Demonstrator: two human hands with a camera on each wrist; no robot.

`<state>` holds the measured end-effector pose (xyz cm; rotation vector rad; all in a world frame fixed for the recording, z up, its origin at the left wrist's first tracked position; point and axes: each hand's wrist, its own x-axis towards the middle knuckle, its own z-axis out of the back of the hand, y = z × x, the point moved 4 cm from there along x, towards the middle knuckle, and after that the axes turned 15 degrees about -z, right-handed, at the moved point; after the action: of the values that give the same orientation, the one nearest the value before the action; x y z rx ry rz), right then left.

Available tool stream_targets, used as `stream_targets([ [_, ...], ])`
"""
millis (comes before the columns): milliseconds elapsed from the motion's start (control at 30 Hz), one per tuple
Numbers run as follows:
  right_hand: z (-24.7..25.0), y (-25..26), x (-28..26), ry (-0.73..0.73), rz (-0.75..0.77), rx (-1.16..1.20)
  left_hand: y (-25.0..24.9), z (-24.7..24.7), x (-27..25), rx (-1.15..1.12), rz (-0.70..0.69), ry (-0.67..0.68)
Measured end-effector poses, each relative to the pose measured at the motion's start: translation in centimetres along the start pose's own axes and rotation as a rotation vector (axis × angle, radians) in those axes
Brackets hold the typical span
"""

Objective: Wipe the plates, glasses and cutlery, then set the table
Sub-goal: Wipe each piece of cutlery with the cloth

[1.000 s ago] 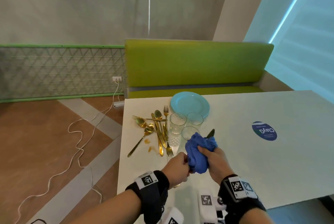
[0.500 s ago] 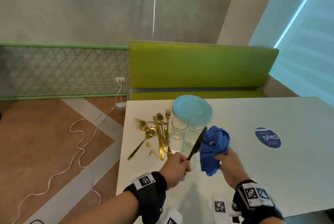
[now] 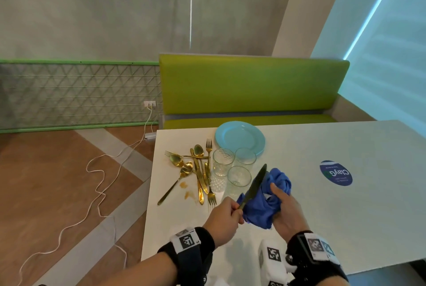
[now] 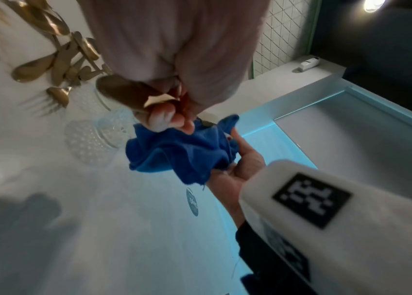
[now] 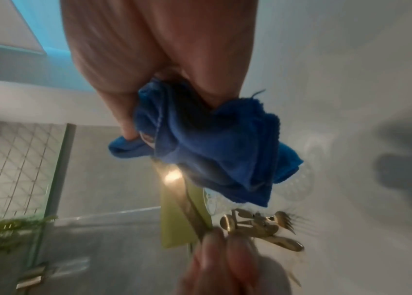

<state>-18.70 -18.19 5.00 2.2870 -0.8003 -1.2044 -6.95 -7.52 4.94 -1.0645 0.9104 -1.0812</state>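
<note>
A heap of unwiped gold cutlery (image 3: 196, 170) is left on the table (image 3: 322, 228), glasses (image 3: 232, 168) beside it. A knife (image 3: 254, 185) is pinched at its handle by the left hand (image 3: 222, 220); a blue cloth (image 3: 265, 200) is bunched in the right hand (image 3: 287, 209) against the blade. The nearest glass could be toppled if the blade tip is swung.

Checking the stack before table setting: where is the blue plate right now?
In the head view the blue plate sits at the table's far edge near the green bench, just behind the three glasses.
</note>
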Motion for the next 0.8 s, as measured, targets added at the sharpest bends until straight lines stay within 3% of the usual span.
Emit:
stream_targets([
  [167,2.2,2.0,-0.6,-0.063,0.024,0.055,0.1,1.8,0.5,-0.022,0.013,-0.165],
  [333,3.0,3.0,-0.7,-0.084,0.101,0.037,-0.8,1.3,0.8,-0.048,-0.005,-0.147],
  [433,1.8,2.0,-0.9,-0.001,0.117,0.051,-0.7,-0.3,0.7,-0.092,0.04,-0.083],
  [533,0.0,0.1,-0.8,0.071,0.029,0.072,-0.6,-2.1,0.5,-0.168,0.09,-0.043],
  [633,-1.9,-1.5,-0.8,0.322,-0.073,0.165,-0.7,-2.7,0.4,-0.22,0.119,-0.019],
  [700,-1.8,-1.7,-1.3,0.291,-0.08,0.133,-0.7,-2.5,0.2,-0.203,0.119,0.008],
  [800,-0.5,-1.4,-1.2,0.029,0.109,-0.159,-0.7,-2.5,-0.3,-0.189,0.132,0.057],
])
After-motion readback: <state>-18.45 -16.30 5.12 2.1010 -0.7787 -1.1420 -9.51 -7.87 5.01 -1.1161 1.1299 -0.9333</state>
